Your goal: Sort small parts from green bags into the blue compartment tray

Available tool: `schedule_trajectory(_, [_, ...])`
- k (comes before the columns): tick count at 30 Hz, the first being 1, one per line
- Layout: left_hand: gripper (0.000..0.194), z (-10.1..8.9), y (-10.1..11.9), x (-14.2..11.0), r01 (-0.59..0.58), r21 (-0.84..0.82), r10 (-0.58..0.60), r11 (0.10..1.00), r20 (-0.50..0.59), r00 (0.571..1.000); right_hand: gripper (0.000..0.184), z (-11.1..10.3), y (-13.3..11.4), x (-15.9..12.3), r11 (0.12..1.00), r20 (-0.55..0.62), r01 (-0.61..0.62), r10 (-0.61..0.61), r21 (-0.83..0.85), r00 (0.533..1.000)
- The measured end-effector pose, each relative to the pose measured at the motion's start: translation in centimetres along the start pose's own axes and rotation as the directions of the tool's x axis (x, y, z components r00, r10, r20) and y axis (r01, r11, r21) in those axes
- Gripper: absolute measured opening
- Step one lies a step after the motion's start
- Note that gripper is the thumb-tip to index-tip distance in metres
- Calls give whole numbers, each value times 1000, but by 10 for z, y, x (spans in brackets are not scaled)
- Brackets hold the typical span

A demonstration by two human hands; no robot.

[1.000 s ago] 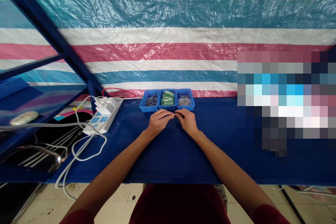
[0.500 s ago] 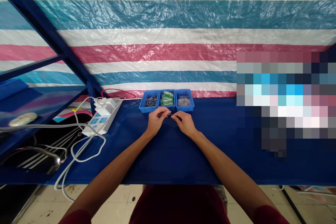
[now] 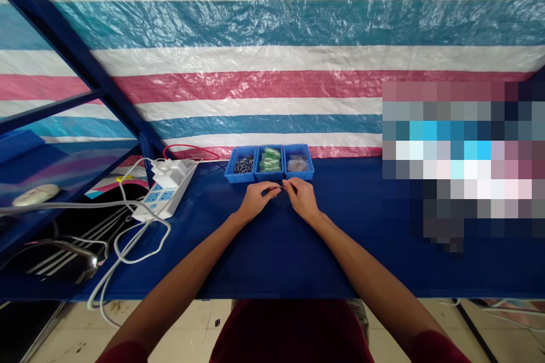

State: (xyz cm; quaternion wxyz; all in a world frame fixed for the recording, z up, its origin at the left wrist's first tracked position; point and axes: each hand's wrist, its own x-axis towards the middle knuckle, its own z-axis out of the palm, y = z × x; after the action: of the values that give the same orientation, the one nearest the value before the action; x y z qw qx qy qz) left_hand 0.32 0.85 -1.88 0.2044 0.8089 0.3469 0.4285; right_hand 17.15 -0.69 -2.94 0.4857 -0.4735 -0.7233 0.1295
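Blue work surface (image 3: 340, 249), left hand (image 3: 256, 199) and right hand (image 3: 303, 198) pinching one tiny dark pin (image 3: 281, 186) between them

**Work Bay, Tarpaulin-Walled: Fixtures**

Woven plastic tarpaulin (image 3: 272, 25) hanging as back wall, striped white, teal and pink; blue steel frame (image 3: 76, 51) slanting across left; blue sheet (image 3: 272, 261) covering workbench; scuffed cream floor tiles (image 3: 145, 317) showing below.

Pwr strip (image 3: 165, 190) L of 3 trays (image 3: 269, 178) on bench (image 3: 361, 238).

Woven plastic tarp (image 3: 272, 25) glossy, crinkled; blue plastic bins (image 3: 269, 178) smooth; blue cloth table cover (image 3: 340, 249) matt
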Motion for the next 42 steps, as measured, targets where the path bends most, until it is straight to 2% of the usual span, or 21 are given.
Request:
schedule_trajectory(7, [38, -2, 7, 1, 52, 50, -53, 997, 10, 999, 31, 1, 0, 0, 998, 10, -13, 13, 58, 1000])
schedule_trajectory(14, [43, -2, 3, 1, 136, 12, -136, 991, -22, 990, 26, 1, 0, -1, 993, 39, -27, 22, 114, 999])
schedule_trajectory(19, [24, 0, -1, 0, 64, -13, -65, 998, -131, 989, 32, -2, -3, 1, 996, 39, -58, 55, 66, 998])
schedule_trajectory(23, [19, 0, 0, 0, 12, -25, -16, 1000, -188, 982, 37, -3, -4, 1, 995, 49, -76, 73, 66, 996])
schedule_trajectory(27, [16, -1, 0, 0, 77, -38, -83, 996, -194, 977, 39, -3, -4, 0, 996, 62, -57, 52, 73, 997])
schedule_trajectory(31, [16, -2, -1, 0, 124, -3, -121, 992, -209, 970, 29, -3, -5, 0, 996, 43, -33, 30, 82, 999])
schedule_trajectory(35, [16, -3, 2, 0, 101, 22, -94, 995, -201, 975, 27, -2, -3, 0, 995, 40, -32, 28, 97, 999])
schedule_trajectory(39, [18, -2, 4, 0, 30, 25, -26, 999, -143, 989, 29, 0, -1, -1, 995, 25, -38, 36, 94, 999])
schedule_trajectory(42, [21, -2, 1, 1, 31, 122, -12, 992, -158, 987, 32, 0, 0, -1, 995, -20, -54, 55, 80, 998])
